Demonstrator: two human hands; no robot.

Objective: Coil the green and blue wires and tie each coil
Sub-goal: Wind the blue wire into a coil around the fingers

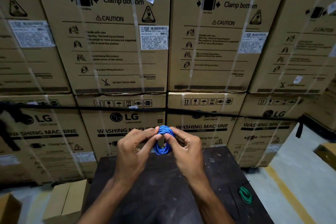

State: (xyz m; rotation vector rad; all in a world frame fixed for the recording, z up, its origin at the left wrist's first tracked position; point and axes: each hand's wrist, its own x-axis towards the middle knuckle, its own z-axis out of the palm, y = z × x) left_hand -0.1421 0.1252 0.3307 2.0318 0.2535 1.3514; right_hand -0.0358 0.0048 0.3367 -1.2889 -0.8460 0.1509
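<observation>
The left hand [135, 148] pinches the blue wire coil [163, 140] on its left side, thumb and fingertips pressed to the strands and the other fingers curled in. The right hand [185, 146] pinches the same coil from the right, its thumb and forefinger closed on the upper strands and the remaining fingers bent behind. The coil stands upright between the two hands, held in the air above the far edge of the dark table [160, 187]. The green wire coil [245, 194] lies flat on the table near its right edge, well apart from both hands. Behind the table rise stacked cardboard boxes [120, 42] printed with washing machine labels and bound with pale straps.
</observation>
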